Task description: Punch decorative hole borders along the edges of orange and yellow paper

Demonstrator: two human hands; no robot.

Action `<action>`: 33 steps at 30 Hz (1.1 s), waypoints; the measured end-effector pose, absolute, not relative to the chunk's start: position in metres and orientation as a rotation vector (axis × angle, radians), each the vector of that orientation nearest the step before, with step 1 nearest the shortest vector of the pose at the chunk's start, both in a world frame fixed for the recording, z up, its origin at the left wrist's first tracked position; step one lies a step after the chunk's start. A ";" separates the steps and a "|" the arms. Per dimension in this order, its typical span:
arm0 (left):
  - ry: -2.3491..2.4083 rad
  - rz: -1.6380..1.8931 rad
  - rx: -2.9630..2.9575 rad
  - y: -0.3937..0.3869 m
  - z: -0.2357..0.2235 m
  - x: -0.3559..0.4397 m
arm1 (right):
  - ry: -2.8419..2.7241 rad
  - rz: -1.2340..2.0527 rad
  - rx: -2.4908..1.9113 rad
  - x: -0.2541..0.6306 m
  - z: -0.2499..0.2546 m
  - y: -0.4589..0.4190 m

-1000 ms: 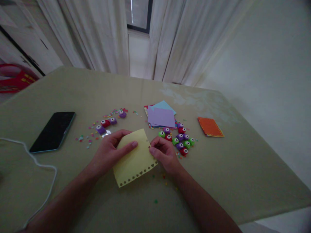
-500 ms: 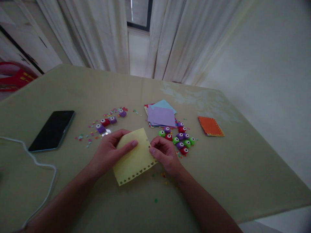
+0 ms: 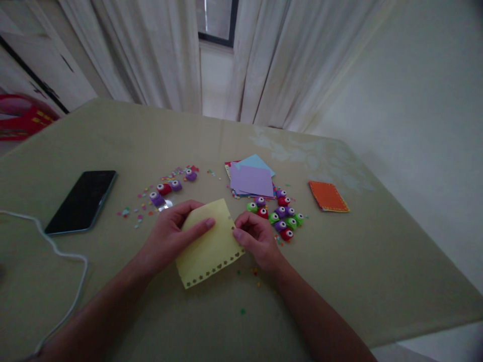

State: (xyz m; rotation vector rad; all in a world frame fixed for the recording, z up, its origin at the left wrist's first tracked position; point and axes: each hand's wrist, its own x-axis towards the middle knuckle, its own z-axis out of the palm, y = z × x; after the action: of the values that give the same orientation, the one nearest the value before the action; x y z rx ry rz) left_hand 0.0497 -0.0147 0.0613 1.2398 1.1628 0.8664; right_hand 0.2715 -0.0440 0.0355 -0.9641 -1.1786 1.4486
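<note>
My left hand (image 3: 175, 231) holds a yellow sheet of paper (image 3: 209, 249), its thumb flat on top and the other fingers hidden beneath. Small star and heart holes run along the sheet's lower edge, and a few more mark its right edge. At that right edge my right hand (image 3: 258, 239) is closed, thumb and forefinger pinching the paper. Its other fingers curl in, and whether they hide anything else cannot be seen. Just beyond this hand sits a cluster of small purple, red and green bird-shaped pieces (image 3: 281, 213) with white eyes.
More bird-shaped pieces (image 3: 164, 189) lie at the left among paper confetti (image 3: 177, 172). Purple and blue paper sheets (image 3: 251, 180) are stacked at centre back. An orange square with punched edges (image 3: 329, 196) lies right. A black phone (image 3: 83, 201) and white cable (image 3: 66, 255) are at left.
Both hands and the yellow paper keep nearly the same pose. The whole view has shifted very slightly.
</note>
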 end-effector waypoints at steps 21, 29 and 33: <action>2.201 0.354 2.190 0.024 0.043 -0.017 | -1.675 0.836 -1.776 0.268 0.031 -0.043; 2.032 1.025 2.149 0.008 0.049 0.017 | -1.579 0.784 -1.545 0.274 0.038 -0.040; 1.355 1.235 2.457 -0.016 0.035 0.048 | -1.436 1.185 -1.296 0.264 0.041 -0.046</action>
State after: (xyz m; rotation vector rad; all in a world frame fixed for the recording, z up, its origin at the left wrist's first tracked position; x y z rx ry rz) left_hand 0.0478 -0.0158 0.0352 2.4567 1.3555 1.2351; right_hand 0.2641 -0.0463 0.0412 -1.2955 -1.4360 1.1846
